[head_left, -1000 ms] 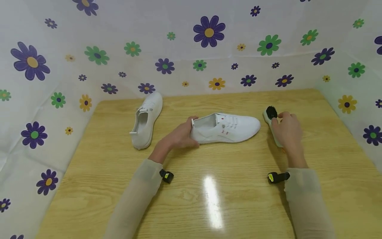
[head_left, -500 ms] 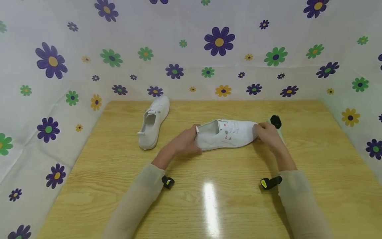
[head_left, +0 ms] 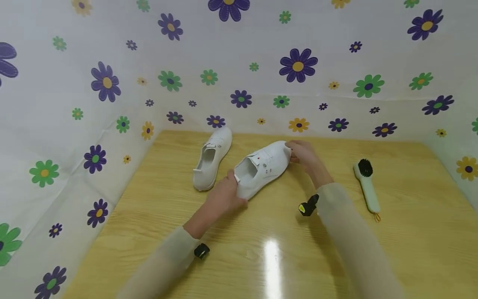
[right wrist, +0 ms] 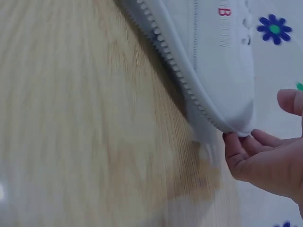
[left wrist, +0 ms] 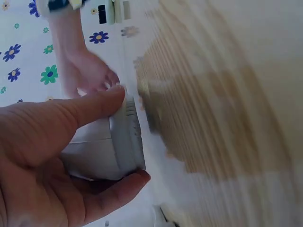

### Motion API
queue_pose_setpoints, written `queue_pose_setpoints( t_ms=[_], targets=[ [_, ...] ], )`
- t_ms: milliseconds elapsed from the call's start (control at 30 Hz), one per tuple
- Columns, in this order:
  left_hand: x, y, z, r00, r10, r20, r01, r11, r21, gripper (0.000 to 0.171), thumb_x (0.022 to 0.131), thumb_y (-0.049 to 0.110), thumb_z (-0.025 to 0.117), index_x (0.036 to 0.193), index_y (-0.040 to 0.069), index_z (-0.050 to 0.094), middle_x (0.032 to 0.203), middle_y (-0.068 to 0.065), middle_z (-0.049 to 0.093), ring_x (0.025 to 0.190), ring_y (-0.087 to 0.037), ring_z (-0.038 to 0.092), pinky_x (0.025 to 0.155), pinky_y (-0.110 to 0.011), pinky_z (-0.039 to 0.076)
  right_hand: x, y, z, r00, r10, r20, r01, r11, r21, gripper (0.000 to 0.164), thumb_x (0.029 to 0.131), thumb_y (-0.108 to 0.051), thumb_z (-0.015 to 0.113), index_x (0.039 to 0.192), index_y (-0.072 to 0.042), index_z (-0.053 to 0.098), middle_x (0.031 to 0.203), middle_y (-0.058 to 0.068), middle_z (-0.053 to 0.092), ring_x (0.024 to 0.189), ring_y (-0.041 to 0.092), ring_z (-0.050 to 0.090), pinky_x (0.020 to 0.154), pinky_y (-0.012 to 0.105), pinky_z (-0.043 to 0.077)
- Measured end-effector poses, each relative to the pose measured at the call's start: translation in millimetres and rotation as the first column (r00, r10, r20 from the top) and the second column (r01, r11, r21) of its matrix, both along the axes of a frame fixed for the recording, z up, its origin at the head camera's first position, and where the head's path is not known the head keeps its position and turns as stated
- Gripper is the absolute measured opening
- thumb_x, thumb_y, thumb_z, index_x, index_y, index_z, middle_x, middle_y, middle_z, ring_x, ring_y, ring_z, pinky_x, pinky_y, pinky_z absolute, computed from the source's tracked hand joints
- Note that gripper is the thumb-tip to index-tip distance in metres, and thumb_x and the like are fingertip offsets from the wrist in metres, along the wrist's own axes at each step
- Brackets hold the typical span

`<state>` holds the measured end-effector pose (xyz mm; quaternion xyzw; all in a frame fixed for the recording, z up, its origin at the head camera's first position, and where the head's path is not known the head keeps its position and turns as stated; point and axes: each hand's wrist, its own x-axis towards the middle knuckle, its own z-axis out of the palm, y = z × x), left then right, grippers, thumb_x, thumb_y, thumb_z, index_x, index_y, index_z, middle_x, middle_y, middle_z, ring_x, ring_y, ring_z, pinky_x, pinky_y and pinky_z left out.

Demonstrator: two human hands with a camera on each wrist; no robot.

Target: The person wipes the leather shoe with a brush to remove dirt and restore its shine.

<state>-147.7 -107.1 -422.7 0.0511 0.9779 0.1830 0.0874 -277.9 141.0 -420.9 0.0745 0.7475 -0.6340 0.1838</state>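
A white lace-up shoe (head_left: 274, 155) lies turned diagonally, toe pointing to the back right. My left hand (head_left: 224, 193) grips its heel; in the left wrist view the thumb and fingers of that hand (left wrist: 42, 142) wrap the heel and sole edge. At the toe, my right hand (head_left: 304, 154) holds the tip. The right wrist view shows fingers (right wrist: 236, 158) curled under the toe of the shoe (right wrist: 222, 85), the thumb held apart, and the sole tilted a little off the tabletop. A matching white shoe (head_left: 203, 182) stands to the left.
A pale green brush (head_left: 369, 193) with black bristles lies bristles up on the right. The wooden table (head_left: 239, 265) ends at flower-patterned cloth (head_left: 254, 50) behind and at both sides.
My right hand has left the brush and taken the toe of the shoe. Both hands have swung the toe toward the back, bringing the shoe nearer the other one. The view has tilted.
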Motion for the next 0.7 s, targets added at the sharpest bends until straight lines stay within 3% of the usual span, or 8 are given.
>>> queue_pose_setpoints(
  t_ms=[200,367,500,700],
  targets=[
    [9.3,-15,3.0,0.994,0.097,-0.051,-0.097,0.995,0.012,0.106,0.072,0.036,0.089,0.143,-0.01,0.025,0.099,-0.023,0.067,0.087,-0.033,0.069,0.072,-0.043,0.055,-22.9,-63,-3.5,0.997,0.037,-0.074,-0.042,0.997,-0.065,0.065,0.104,-0.03,0.05,0.155,0.0,0.025,0.158,0.017,0.03,0.137,0.031,0.038,0.112,0.042,0.034],
    [12.7,-6,-0.8,0.991,0.109,-0.079,-0.112,0.993,-0.036,0.113,0.074,0.037,0.088,0.149,-0.007,0.017,0.082,-0.017,0.068,0.071,-0.029,0.069,0.056,-0.039,0.053,-32.5,-85,-18.5,0.999,0.016,-0.032,-0.022,0.982,-0.189,0.065,0.105,-0.028,0.048,0.157,-0.001,0.019,0.158,0.015,0.03,0.139,0.027,0.036,0.114,0.036,0.032],
    [9.9,-3,-2.4,0.989,0.106,-0.106,-0.109,0.994,-0.018,0.11,0.075,0.036,0.087,0.149,-0.002,0.015,0.075,-0.015,0.066,0.063,-0.027,0.066,0.049,-0.037,0.049,-37.9,-93,-26.8,1.0,-0.017,-0.008,0.014,0.961,-0.277,0.065,0.105,-0.027,0.048,0.158,-0.003,0.018,0.161,0.011,0.026,0.143,0.022,0.034,0.116,0.032,0.029],
    [2.9,-16,-3.2,0.979,0.163,-0.125,-0.166,0.986,-0.017,0.11,0.076,0.038,0.087,0.15,0.001,0.014,0.07,-0.014,0.064,0.057,-0.024,0.064,0.046,-0.035,0.047,-45.1,-116,-31.0,0.999,0.009,-0.035,-0.021,0.934,-0.357,0.067,0.107,-0.024,0.045,0.158,-0.001,0.009,0.165,0.013,0.016,0.148,0.021,0.025,0.118,0.029,0.023]
  ],
)
